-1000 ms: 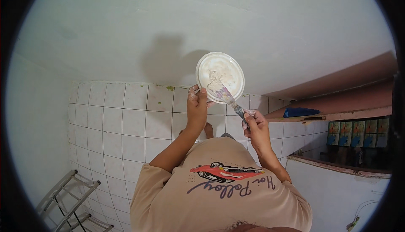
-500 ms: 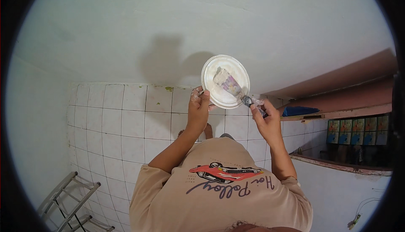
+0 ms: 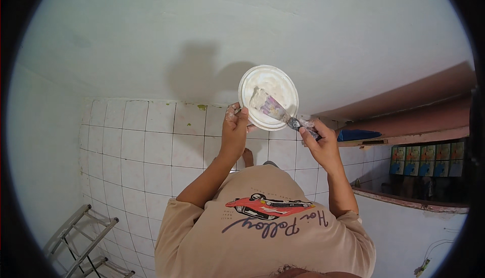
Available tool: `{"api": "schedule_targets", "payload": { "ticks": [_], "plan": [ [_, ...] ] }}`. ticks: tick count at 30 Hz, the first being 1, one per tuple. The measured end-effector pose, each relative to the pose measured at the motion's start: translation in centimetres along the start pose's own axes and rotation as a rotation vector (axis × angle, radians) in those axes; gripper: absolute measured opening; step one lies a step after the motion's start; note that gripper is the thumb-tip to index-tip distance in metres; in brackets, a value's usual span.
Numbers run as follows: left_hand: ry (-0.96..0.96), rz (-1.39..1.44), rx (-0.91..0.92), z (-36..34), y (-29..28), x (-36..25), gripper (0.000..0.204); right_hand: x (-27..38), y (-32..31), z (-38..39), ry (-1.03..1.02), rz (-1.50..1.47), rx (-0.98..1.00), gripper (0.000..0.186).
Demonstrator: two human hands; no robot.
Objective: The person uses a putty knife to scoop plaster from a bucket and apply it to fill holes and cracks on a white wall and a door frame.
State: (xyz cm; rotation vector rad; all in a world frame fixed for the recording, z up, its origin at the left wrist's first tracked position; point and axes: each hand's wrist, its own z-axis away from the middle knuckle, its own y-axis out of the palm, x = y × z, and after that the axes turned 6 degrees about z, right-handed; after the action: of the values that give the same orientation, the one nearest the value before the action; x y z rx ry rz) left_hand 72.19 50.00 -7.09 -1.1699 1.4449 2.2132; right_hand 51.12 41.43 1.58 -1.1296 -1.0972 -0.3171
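The left hand (image 3: 235,131) gripped the lid (image 3: 268,97) by its left rim, held up near the wall (image 3: 252,20). The right hand (image 3: 318,144) clenched a putty knife (image 3: 275,110), blade on the lid. Tilting either could drop putty onto the shirt (image 3: 262,227).

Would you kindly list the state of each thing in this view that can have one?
round white lid: held up, tilted, smeared with white paste
putty knife: blade on the lid, loaded with paste
left hand: gripping the lid's edge
right hand: closed on the knife's handle
metal rack: leaning, bare
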Motion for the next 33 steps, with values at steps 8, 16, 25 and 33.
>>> {"api": "schedule_targets", "payload": {
  "ticks": [8, 16, 25, 33],
  "plan": [
    [-0.008, 0.004, -0.068, -0.4, 0.0, 0.7, 0.040, -2.4, -1.2, 0.0, -0.014, -0.139, -0.017, 0.014],
    [0.065, 0.006, -0.085, -0.6, -0.4, 0.4, 0.029, -3.3, -1.1, 0.4, 0.207, -0.770, 0.184, 0.022],
    [0.052, 0.067, 0.003, -1.6, -1.6, 1.3, 0.033, -3.7, -0.8, -1.8, 0.149, -1.175, 0.214, 0.018],
    [0.050, 0.058, -0.028, -1.9, -2.3, 1.7, 0.032, -1.2, -5.9, -5.6, -0.019, -1.198, -0.052, 0.019]
  ]
}}
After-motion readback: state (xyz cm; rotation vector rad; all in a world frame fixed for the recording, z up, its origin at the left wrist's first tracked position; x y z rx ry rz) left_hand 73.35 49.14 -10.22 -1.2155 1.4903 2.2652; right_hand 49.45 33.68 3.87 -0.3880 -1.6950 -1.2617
